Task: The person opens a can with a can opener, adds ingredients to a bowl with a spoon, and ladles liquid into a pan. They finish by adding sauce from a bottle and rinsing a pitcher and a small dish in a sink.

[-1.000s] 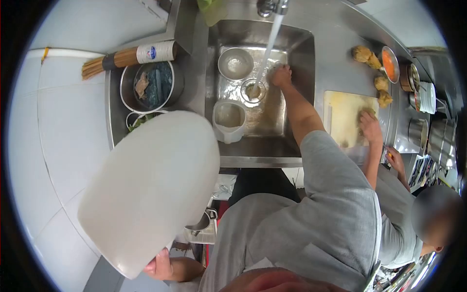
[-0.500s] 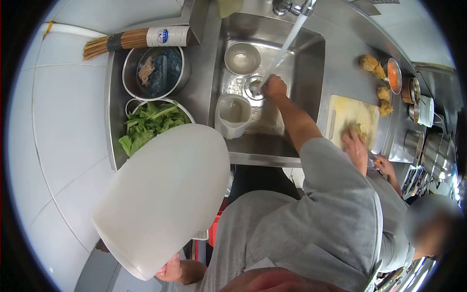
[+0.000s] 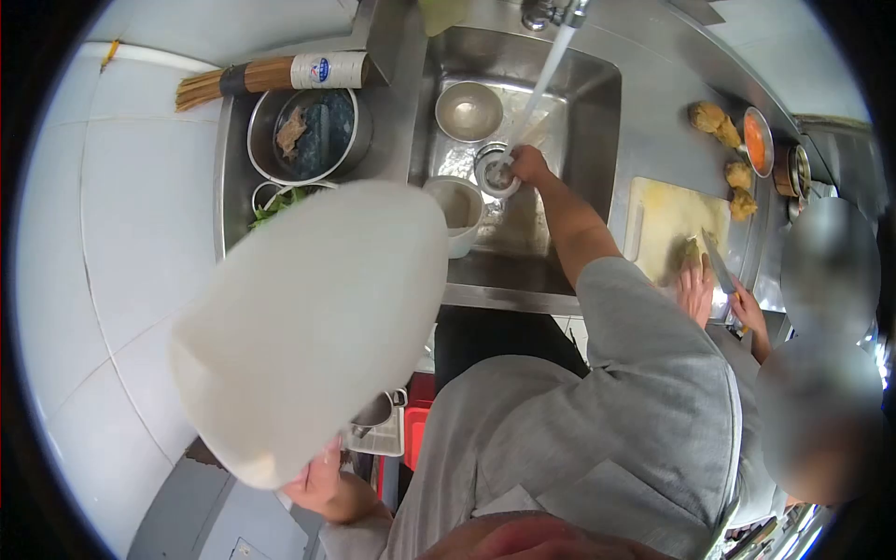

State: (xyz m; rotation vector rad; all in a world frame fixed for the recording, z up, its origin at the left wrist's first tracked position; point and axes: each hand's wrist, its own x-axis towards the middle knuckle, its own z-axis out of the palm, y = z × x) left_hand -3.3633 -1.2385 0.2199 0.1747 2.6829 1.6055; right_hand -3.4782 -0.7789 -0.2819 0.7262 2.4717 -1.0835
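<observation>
My left hand (image 3: 327, 487) grips the lower edge of a large white flexible sheet (image 3: 313, 336), which looks like a plastic cutting mat and curves up over the counter's left part. In the steel sink (image 3: 583, 201), my right hand (image 3: 529, 165) is closed on the rim of a round drain strainer (image 3: 499, 177), beside the drain opening and under the running water (image 3: 551, 70). A metal bowl (image 3: 469, 112) sits behind it in the sink. To its left stands a white plastic jug (image 3: 462, 238), partly covered by the sheet.
Left of the sink are a metal pot (image 3: 359, 154) and leafy greens (image 3: 275, 210), mostly hidden by the sheet. Bundled sticks (image 3: 271, 77) lie behind. At right a co-worker's hands hold a knife (image 3: 719, 261) and food on a cutting board (image 3: 663, 224).
The white sheet has shifted upward and now covers more of the greens. The strainer shows tilted beside the drain in my right hand. The co-worker's knife has come over the board.
</observation>
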